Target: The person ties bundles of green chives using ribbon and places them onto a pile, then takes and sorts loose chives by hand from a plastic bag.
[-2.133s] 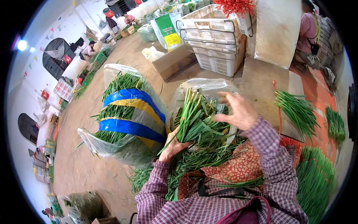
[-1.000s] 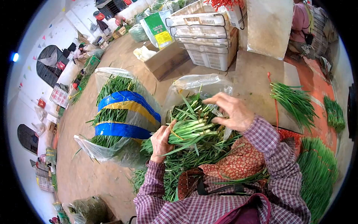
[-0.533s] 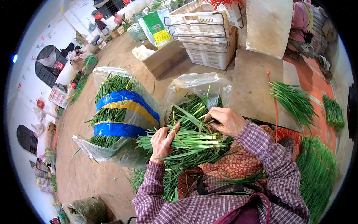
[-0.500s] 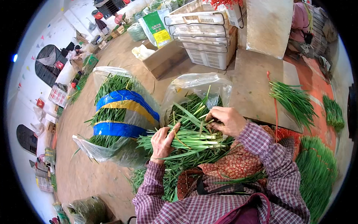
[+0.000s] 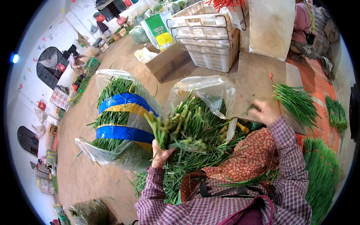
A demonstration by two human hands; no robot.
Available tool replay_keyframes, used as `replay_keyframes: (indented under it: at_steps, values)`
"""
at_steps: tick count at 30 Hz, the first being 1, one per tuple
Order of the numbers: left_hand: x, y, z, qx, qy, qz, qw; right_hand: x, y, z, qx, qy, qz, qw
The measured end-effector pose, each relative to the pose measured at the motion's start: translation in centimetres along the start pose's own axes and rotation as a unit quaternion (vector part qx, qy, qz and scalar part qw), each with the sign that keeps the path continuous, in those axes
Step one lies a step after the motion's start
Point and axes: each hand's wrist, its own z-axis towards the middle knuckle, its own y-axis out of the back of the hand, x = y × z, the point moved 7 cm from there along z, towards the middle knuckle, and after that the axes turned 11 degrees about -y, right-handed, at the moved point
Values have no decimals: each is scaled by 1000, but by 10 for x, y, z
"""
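My left hand (image 5: 161,154) is closed around a bunch of garlic chives (image 5: 176,125), whose pale cut ends point up and away from me; the bunch is partly smeared by motion. My right hand (image 5: 265,112) is apart from the bunch, over the board at the right. Small dark green leaf scraps (image 5: 246,110) show at its fingertips, but motion blur hides whether the fingers grip them. Loose chive leaves (image 5: 168,180) lie heaped below my left hand and in front of my lap. Behind the bunch, an opened clear plastic bag (image 5: 210,84) holds more greens.
A filled bag with blue and yellow bands (image 5: 125,101) stands to the left. Stacked white crates (image 5: 210,56) and a cardboard box (image 5: 167,63) are ahead. A chive bundle (image 5: 296,103) lies on the board (image 5: 258,80); more chives (image 5: 320,176) stand at right. Other people work farther off.
My right hand has left the bunch and moved right and slightly up. My left hand has tipped the bunch, so its cut ends now point up and away instead of right.
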Motion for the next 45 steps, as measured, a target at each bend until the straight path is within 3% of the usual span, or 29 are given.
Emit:
replay_keyframes:
  at_steps: [1, 2, 3, 5, 7, 8, 10, 11, 13, 14, 16, 17, 19, 20, 21, 23, 25, 26, 27, 28, 29, 32, 34, 38, 45]
  values:
    - [8, -3, -6, -38, 34, -117, 992, 5, -3, 0, -2, -1, 2, 1000]
    - [19, -8, -11, -55, 117, -197, 972, 22, -15, 1, 65, -10, -15, 998]
    - [10, -12, -10, -41, 130, -184, 973, 37, -28, 1, 131, -20, -33, 991]
    - [-8, -20, -9, -11, 155, -158, 975, 49, -31, 24, 90, -54, 150, 983]
    - [6, -34, -16, 48, 207, -208, 955, 37, -61, 63, 19, -17, 247, 969]
    - [17, -37, -27, 53, 287, -202, 935, 51, -65, 67, 17, -18, 248, 969]
    - [36, -44, -40, 100, 367, -163, 910, 76, -81, 75, 85, -65, 415, 904]
    - [34, -45, -38, 130, 334, -128, 925, 79, -79, 77, 86, -64, 414, 904]
    - [27, -45, -39, 127, 360, -98, 919, 77, -80, 80, 112, -133, 435, 884]
    - [13, -46, -33, 127, 363, -95, 918, 87, -55, 71, -35, -128, 511, 849]
    - [20, -48, -33, 102, 310, -150, 933, 77, -12, 79, -97, -28, 608, 788]
    - [13, -48, -33, 97, 316, -155, 931, 66, 16, 72, -159, -53, 624, 763]
    - [7, -47, -32, 90, 323, -162, 928, 14, 66, 75, -248, -52, 589, 767]
    - [5, -47, -30, 85, 308, -170, 932, 26, 73, 66, -246, -53, 588, 769]
    - [3, -48, -29, 80, 293, -179, 936, 41, 84, 47, -280, -109, 490, 818]
    - [7, -51, -28, 85, 282, -194, 936, 77, 74, 35, -270, -34, 321, 907]
    - [2, -52, -26, 67, 288, -198, 935, 100, 21, 36, -127, 60, 193, 971]
    - [-1, -52, -24, 69, 289, -198, 934, 102, -9, 31, -30, 23, 134, 990]
    - [-1, -52, -25, 80, 305, -183, 931, 125, -16, 18, 43, 5, 192, 980]
    - [-2, -52, -27, 90, 321, -168, 928, 127, -33, 20, 47, 20, 181, 982]
    - [-2, -50, -28, 89, 322, -167, 928, 132, -35, 21, -11, 59, 91, 994]
    - [-2, -46, -34, 105, 361, -117, 919, 139, -36, 23, 33, 0, 40, 999]
    - [-9, -45, -31, 84, 353, -135, 922, 144, -30, 23, -45, 77, 76, 993]
    - [-3, -52, -29, 109, 342, -183, 915, 142, -18, 22, -106, 145, 26, 983]
    - [4, -57, -26, 75, 278, -242, 927, 134, -8, 28, -136, 141, 41, 980]
